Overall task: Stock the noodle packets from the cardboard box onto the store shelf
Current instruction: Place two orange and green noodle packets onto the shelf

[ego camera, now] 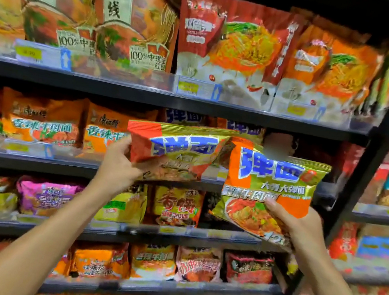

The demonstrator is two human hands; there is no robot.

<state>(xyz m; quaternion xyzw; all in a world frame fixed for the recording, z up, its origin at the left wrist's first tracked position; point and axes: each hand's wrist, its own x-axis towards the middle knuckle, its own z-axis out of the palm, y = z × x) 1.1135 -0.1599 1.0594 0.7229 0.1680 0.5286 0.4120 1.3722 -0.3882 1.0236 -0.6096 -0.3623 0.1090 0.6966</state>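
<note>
The left hand [118,160] grips one noodle packet [174,150], the right hand [297,224] another packet [272,187]. Their fingers hide behind the wrappers. Far shelf [170,100] labels are blurred.

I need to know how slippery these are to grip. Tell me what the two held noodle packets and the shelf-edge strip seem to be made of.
Left packet and right packet: apparently thin glossy plastic film, creased and crinkled under the left hand and right hand, with bright highlights. Shelf-edge strip: seemingly clear rigid plastic, since packets and price tags show through it.
</note>
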